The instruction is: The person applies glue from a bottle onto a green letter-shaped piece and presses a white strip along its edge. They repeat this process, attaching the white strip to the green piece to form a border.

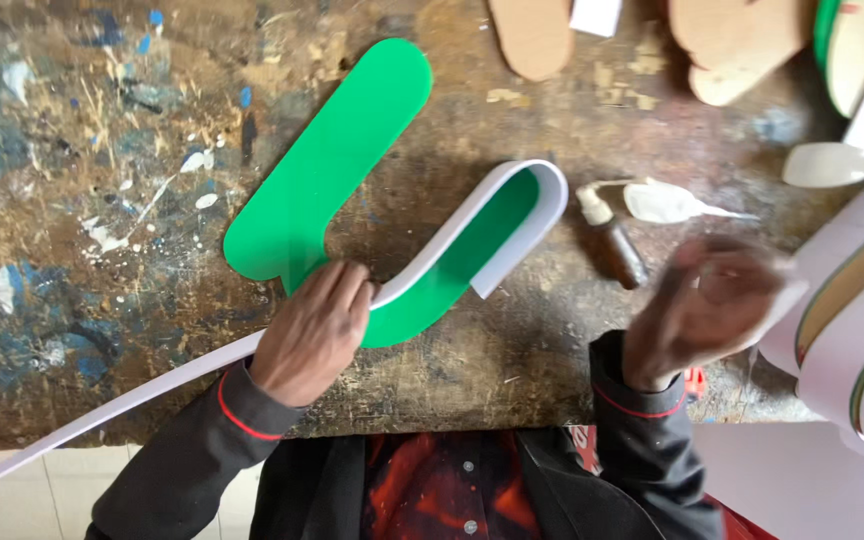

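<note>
board (327,165) on bench (72,200); strip (472,225) along its edge; bottle (612,243) right

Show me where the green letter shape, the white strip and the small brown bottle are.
green letter shape (337,165), head view, on the middle of its long upper arm.
white strip (550,200), head view, on its curved bend around the green tip.
small brown bottle (620,252), head view, on its brown body.

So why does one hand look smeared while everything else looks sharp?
In the head view, the right hand is motion-blurred, while the left hand, pressing the white strip against the green letter shape, is crisp. Lighting is soft and even, with no harsh glare on the workbench.
</note>
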